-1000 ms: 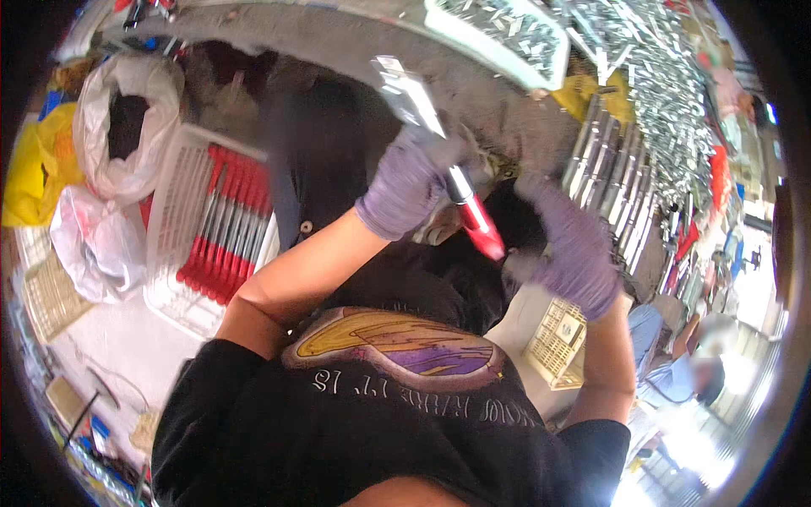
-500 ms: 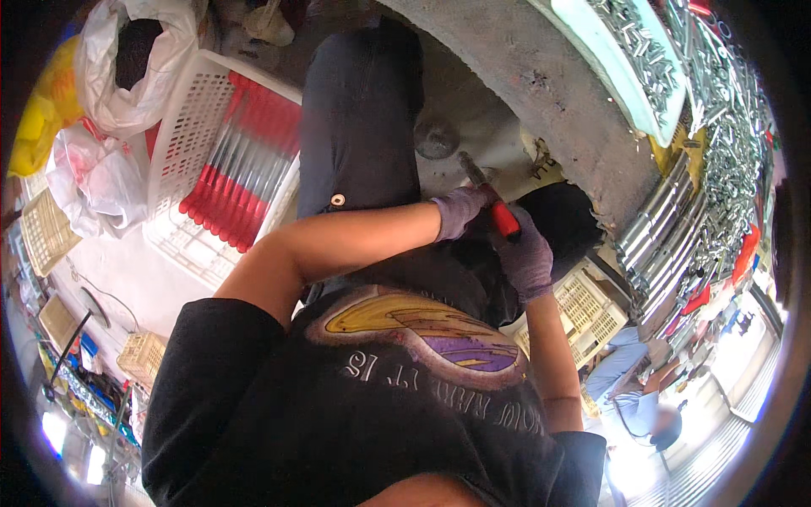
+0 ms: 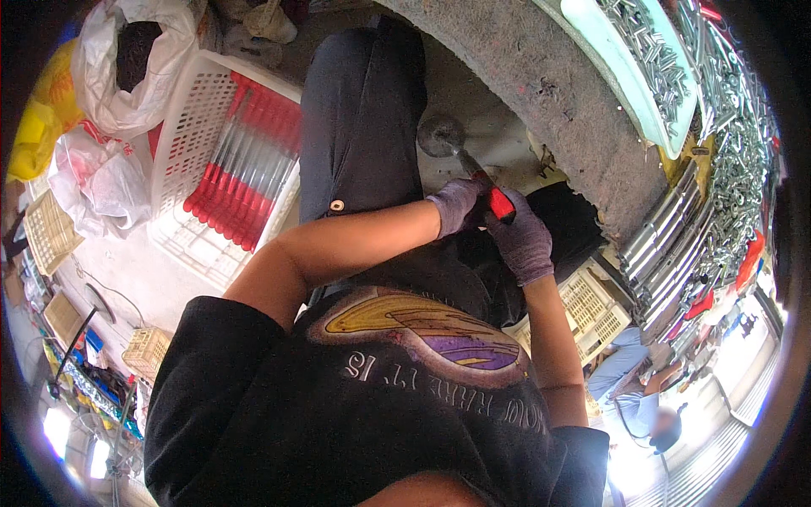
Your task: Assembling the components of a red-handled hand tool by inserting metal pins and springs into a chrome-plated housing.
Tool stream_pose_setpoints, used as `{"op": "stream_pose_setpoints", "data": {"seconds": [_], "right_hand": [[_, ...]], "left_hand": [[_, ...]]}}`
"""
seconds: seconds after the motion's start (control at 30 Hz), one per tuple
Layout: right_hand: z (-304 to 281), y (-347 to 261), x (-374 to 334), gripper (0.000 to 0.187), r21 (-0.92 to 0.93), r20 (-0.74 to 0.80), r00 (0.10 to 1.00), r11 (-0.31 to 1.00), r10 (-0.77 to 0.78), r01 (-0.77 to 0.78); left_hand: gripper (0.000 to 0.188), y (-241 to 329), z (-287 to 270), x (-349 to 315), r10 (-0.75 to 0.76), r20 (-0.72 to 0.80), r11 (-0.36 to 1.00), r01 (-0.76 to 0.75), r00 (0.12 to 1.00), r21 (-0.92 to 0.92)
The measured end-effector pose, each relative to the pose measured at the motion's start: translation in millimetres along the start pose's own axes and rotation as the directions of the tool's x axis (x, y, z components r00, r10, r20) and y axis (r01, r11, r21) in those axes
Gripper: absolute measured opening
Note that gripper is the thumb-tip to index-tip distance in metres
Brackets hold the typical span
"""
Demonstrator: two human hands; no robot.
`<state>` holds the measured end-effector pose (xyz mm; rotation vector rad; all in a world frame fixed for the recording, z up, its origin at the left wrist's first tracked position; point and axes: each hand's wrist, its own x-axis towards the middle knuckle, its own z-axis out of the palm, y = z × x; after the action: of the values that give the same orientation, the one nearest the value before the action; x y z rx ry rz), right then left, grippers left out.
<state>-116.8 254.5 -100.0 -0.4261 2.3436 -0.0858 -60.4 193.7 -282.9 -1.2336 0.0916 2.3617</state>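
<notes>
A tool with a red handle (image 3: 501, 204) and a grey metal shaft is held in front of my lap, its metal end pointing away. I cannot make out its exact kind. My left hand (image 3: 456, 205), in a purple-grey knitted glove, is closed around its middle. Close beside it, my right hand (image 3: 521, 242), gloved alike, grips the handle near its dark end; some fingers are hidden. To my left, a white plastic crate (image 3: 180, 127) holds several long tools (image 3: 245, 160) with red ends and silver middles, laid side by side.
A rough grey ledge (image 3: 574, 101) curves ahead, carrying a pale green tray (image 3: 583, 25) of small metal parts. Metal tubes (image 3: 663, 224) and heaped metal pieces (image 3: 731, 169) lie at right. White bags (image 3: 101, 177) stand at left. Another person (image 3: 629, 380) sits at far right.
The red-handled tool has shifted slightly away from me and to the left. Less of its red handle shows between my hands, which both still hold it.
</notes>
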Motion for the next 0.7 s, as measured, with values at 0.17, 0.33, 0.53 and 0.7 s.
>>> {"op": "stream_pose_setpoints", "data": {"seconds": [0.17,0.33,0.53,0.7], "right_hand": [[0,8,5,0.053,-0.006,0.049,0.998,1.000,0.027,-0.027],[0,5,3,0.055,0.005,0.024,1.000,1.000,-0.016,0.015],[7,11,-1,0.054,0.002,-0.028,0.999,0.999,-0.037,0.037],[6,9,-2,0.054,0.024,-0.036,0.996,0.997,-0.078,0.079]], "left_hand": [[0.022,9,16,-24,-0.035,-0.038,0.997,0.037,0.999,0.073],[0.022,5,14,-18,-0.037,0.009,0.999,0.038,0.999,-0.019],[0.025,1,7,-13,0.042,-0.164,0.986,-0.014,0.986,0.168],[0.031,-1,-12,1,0.071,-0.115,0.970,-0.042,0.991,0.239]]}}
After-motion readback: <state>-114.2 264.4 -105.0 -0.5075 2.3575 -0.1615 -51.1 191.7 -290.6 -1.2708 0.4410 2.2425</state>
